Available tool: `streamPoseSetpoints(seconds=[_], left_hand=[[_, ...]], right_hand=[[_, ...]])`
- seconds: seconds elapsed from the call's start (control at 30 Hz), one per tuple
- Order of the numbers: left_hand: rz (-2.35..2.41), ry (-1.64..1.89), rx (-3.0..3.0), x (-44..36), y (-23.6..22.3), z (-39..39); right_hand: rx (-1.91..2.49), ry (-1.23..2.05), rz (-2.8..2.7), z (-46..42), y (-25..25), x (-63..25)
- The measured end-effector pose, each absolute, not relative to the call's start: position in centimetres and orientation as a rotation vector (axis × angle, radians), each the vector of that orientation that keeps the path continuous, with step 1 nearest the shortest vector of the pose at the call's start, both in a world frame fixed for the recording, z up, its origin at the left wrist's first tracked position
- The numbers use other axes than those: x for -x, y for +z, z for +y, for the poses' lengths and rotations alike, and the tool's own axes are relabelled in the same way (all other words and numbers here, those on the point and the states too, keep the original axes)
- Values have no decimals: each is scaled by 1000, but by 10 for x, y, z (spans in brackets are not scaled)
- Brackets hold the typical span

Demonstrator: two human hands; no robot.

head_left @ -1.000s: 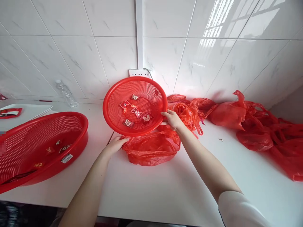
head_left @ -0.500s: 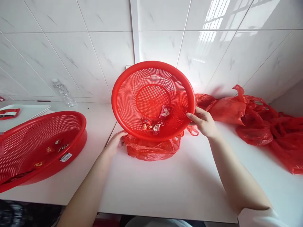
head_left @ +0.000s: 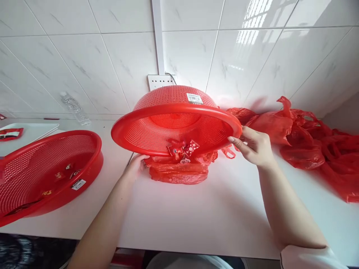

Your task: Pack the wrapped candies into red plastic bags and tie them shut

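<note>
A red perforated plastic basket (head_left: 134,116) is tipped steeply, its mouth toward me and its base toward the wall. My right hand (head_left: 256,145) grips its right rim, thumb on the near side. Several small wrapped candies (head_left: 182,148) lie at the lower rim, over the mouth of a thin red plastic bag (head_left: 179,173) on the table. My left hand (head_left: 136,165) is closed on the bag's left edge, just under the basket's rim; its fingertips are partly hidden.
On the left stands another red basket (head_left: 97,149) with a few packets inside. Behind it are a white tray (head_left: 36,130) and a clear plastic bottle (head_left: 75,108). Red plastic bags (head_left: 303,149) heap up on the right. A power socket (head_left: 157,80) sits on the tiled wall.
The basket has tipped further forward, its base rising and its label coming into view. The candies have slid to the lower rim. My right hand has moved slightly right with the rim.
</note>
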State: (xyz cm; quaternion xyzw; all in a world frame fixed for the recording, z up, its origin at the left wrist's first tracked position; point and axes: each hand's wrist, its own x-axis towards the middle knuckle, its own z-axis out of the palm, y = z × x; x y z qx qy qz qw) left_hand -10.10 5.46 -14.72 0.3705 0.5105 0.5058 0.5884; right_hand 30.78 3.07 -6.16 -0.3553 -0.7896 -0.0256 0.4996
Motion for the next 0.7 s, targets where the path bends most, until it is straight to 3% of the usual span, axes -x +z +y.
streamPoseSetpoints(seconds=[0.2, 0.33, 0.47, 0.57, 0.7], left_hand=[[1203, 1191, -919, 101, -139, 52], [1297, 1166, -1022, 98, -134, 51], [1963, 1470, -1569, 107, -106, 34], [2501, 1661, -1610, 130, -84, 17], [3089, 1024, -1421, 163, -83, 15]], right_hand=[[811, -255, -1792, 23, -58, -313], [896, -216, -1615, 23, -60, -308], [970, 53, -1304, 32, -58, -302], [948, 342, -1093, 36, -52, -304], [924, 667, -950, 35, -44, -309]])
